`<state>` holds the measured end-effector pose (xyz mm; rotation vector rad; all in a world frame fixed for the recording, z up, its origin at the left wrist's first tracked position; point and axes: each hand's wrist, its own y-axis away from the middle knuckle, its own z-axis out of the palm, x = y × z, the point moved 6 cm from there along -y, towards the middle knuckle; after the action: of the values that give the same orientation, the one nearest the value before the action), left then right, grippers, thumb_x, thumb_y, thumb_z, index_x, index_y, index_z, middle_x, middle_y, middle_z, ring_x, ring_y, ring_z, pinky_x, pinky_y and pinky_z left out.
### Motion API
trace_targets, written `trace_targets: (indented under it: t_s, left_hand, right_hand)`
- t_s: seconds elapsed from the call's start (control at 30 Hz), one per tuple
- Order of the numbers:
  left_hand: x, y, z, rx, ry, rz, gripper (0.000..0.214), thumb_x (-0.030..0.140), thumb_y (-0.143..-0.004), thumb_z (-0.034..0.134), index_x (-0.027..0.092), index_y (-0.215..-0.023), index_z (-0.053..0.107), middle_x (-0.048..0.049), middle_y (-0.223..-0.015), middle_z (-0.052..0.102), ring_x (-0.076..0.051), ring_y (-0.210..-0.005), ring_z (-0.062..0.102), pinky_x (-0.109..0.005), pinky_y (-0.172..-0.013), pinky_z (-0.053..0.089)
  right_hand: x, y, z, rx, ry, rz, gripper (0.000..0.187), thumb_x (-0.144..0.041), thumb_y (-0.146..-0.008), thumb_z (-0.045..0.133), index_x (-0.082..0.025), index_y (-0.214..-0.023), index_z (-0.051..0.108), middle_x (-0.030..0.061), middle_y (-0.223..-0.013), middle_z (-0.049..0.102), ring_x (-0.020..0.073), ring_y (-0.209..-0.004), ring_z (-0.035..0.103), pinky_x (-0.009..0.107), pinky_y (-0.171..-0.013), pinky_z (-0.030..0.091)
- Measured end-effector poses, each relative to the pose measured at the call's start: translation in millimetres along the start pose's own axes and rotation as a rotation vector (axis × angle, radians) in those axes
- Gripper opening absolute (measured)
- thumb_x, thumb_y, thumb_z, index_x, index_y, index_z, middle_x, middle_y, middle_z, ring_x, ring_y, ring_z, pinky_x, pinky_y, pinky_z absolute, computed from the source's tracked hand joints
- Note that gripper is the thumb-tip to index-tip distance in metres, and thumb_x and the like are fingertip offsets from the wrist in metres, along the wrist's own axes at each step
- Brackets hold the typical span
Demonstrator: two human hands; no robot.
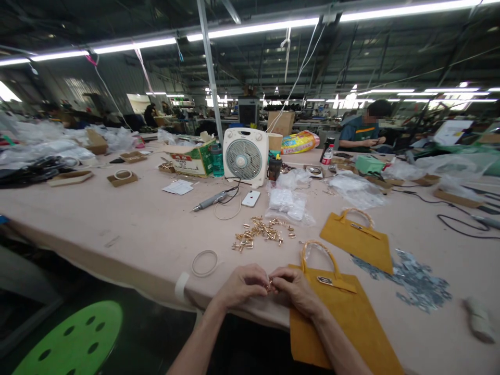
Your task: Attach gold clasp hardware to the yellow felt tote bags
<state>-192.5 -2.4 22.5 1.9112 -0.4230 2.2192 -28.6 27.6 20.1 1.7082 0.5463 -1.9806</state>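
Observation:
My left hand (246, 285) and my right hand (291, 287) meet at the table's near edge, fingertips pinched together. Between them is a small copper-coloured metal fitting (270, 286), mostly covered by the fingers. Its exact kind cannot be made out. Just beyond lies a loose pile of gold-coloured metal fittings (261, 232). My right forearm crosses a mustard-yellow handbag panel (344, 317) with a wrapped handle and a metal clasp. A second yellow handbag panel (357, 239) lies behind it to the right.
A roll of tape (204, 263) lies left of my hands. Farther back are an electric screwdriver (211, 201), a phone (250, 198), a box fan (246, 156) and plastic bags (289, 204). Grey flat pieces (422, 281) are heaped at right. A green stool (70, 338) stands below left. A co-worker (363, 130) sits across.

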Motion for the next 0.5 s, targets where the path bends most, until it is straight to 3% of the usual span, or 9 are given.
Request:
trace_targets:
  t_s: [0.17, 0.4, 0.5]
  left_hand:
    - [-2, 1, -3.7, 0.032, 0.05, -0.027, 0.031, 0.038, -0.072, 0.093, 0.015, -0.088, 0.079, -0.0047, -0.097, 0.067, -0.014, -0.07, 0.071, -0.027, -0.066, 0.059]
    - [-9, 1, -3.9, 0.051, 0.044, -0.062, 0.036, 0.046, -0.088, 0.078, 0.013, -0.102, 0.074, -0.0055, -0.083, 0.074, -0.016, -0.075, 0.073, -0.027, -0.072, 0.058]
    - [-13, -1, -3.2, 0.069, 0.032, -0.053, 0.05, 0.046, -0.077, 0.088, 0.015, -0.114, 0.074, -0.0078, -0.097, 0.076, -0.018, -0.084, 0.073, -0.029, -0.078, 0.059]
  right_hand:
    - [-2, 2, 6, 0.019, 0.223, -0.113, 0.025, -0.046, -0.093, 0.072, -0.023, -0.085, 0.08, 0.0012, -0.072, 0.068, 0.0163, -0.066, 0.061, 0.03, -0.066, 0.048]
    - [-8, 4, 4, 0.211, 0.532, -0.312, 0.03, -0.046, -0.1, 0.062, -0.024, -0.083, 0.076, 0.0022, -0.072, 0.065, 0.0166, -0.066, 0.06, 0.031, -0.067, 0.045]
    - [-3, 3, -1, 0.253, 0.539, -0.295, 0.032, -0.047, -0.102, 0.058, -0.023, -0.083, 0.071, 0.0015, -0.074, 0.065, 0.0171, -0.069, 0.059, 0.03, -0.067, 0.044]
